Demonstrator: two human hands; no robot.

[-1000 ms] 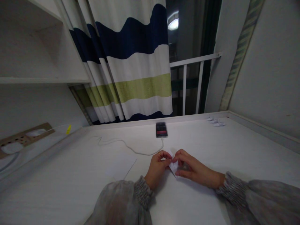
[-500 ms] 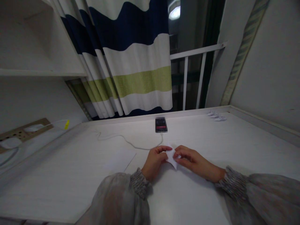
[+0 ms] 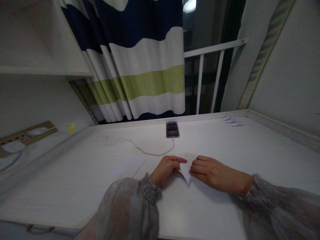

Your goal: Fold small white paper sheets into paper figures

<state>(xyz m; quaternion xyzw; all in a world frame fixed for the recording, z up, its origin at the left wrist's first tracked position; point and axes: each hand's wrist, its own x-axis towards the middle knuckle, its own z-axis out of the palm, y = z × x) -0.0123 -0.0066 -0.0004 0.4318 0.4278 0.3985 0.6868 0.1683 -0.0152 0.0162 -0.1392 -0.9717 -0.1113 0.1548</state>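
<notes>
A small folded piece of white paper (image 3: 185, 174) is held just above the desk, one pointed corner hanging toward me. My left hand (image 3: 168, 169) pinches its left side between thumb and index finger; a ring shows on this hand. My right hand (image 3: 208, 173) is closed at the paper's right edge, with the fingertips bunched together. The exact grip of those fingertips is partly hidden. To the left of my left hand, a flat white sheet of paper (image 3: 128, 165) lies on the desk.
At the back right corner stand several small folded white paper shapes (image 3: 233, 120). A blurred dark device (image 3: 172, 129) sits near the back edge, with a white cable (image 3: 150, 153) trailing left. A power strip (image 3: 27, 138) is on the left wall; behind hangs a striped curtain (image 3: 152, 78).
My right hand has shifted slightly right, from over the paper to its right edge, and more of the paper shows. My view has tilted down a little.
</notes>
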